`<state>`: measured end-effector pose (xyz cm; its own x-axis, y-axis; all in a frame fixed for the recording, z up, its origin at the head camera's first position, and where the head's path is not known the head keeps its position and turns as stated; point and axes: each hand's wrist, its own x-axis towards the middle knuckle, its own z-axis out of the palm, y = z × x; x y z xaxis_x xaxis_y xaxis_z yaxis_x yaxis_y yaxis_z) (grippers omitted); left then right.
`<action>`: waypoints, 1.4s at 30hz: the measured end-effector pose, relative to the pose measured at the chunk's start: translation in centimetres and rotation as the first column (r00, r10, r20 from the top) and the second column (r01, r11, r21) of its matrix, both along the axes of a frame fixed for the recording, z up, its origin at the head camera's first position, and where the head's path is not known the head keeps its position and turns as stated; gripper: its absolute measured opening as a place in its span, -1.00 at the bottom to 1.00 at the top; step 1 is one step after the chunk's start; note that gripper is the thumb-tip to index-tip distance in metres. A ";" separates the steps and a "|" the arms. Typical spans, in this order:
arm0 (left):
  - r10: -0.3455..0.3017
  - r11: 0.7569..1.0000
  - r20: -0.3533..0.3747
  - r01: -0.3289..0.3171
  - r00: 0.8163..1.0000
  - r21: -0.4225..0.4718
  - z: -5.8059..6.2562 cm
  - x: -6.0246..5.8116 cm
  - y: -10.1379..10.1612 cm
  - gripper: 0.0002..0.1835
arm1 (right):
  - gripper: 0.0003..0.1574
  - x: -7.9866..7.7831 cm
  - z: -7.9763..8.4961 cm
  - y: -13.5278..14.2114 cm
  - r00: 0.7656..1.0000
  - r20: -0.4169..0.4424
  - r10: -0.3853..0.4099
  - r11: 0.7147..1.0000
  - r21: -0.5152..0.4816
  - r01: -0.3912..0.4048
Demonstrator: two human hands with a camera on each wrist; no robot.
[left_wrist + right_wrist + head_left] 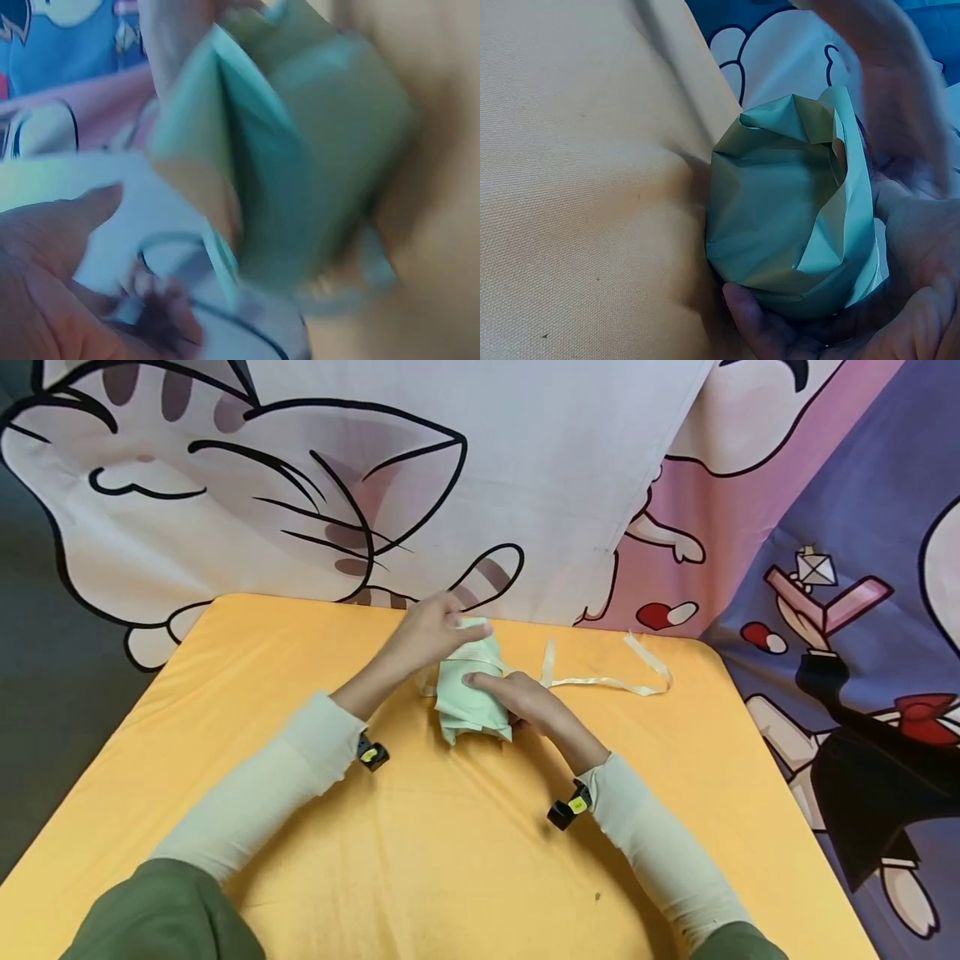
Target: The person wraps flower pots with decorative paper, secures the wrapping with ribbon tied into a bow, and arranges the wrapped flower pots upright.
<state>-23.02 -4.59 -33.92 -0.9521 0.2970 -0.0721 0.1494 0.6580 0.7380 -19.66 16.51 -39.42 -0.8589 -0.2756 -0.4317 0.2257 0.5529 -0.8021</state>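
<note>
A pale green paper-wrapped bundle [472,697] lies over the orange table, its folded end towards me. Around its upper part runs a cream ribbon [611,682], whose long tail trails off to the right. My right hand [525,697] holds the bundle from the right side, thumb on top; in the right wrist view its fingers [761,322] curl underneath the crumpled paper end [780,210]. Over the far end is my left hand [431,631], thumb stretched out above the paper. The left wrist view shows that hand [67,277] apart from the blurred bundle, fingers loosely bent.
An orange cloth [450,860] covers the table. Behind it hangs a white curtain with a cartoon cat [300,485], and a pink and purple printed curtain [862,652] stands on the right. Dark floor [60,693] shows at the left.
</note>
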 end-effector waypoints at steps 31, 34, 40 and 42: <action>-0.167 0.904 0.699 -0.176 0.695 0.391 -7.3 1.8 -4.2 -0.15 | -0.19 -0.1 0.6 -0.5 0.999 0.037 0.029 0.999 0.042 -0.031; -0.183 0.859 0.682 -0.223 0.708 0.462 -7.8 1.8 -4.0 -0.25 | -0.18 -0.1 0.7 -0.6 0.998 0.044 0.040 0.999 0.023 -0.041; -0.202 0.827 0.673 -0.244 0.712 0.507 -8.2 2.0 -3.6 -0.31 | -0.17 -0.4 1.1 0.4 0.994 0.066 0.092 0.995 0.021 -0.094; -0.193 0.825 0.674 -0.254 0.713 0.505 -8.3 2.1 -3.3 -0.32 | -0.14 -0.6 1.7 1.1 0.993 0.051 0.106 0.992 0.061 -0.109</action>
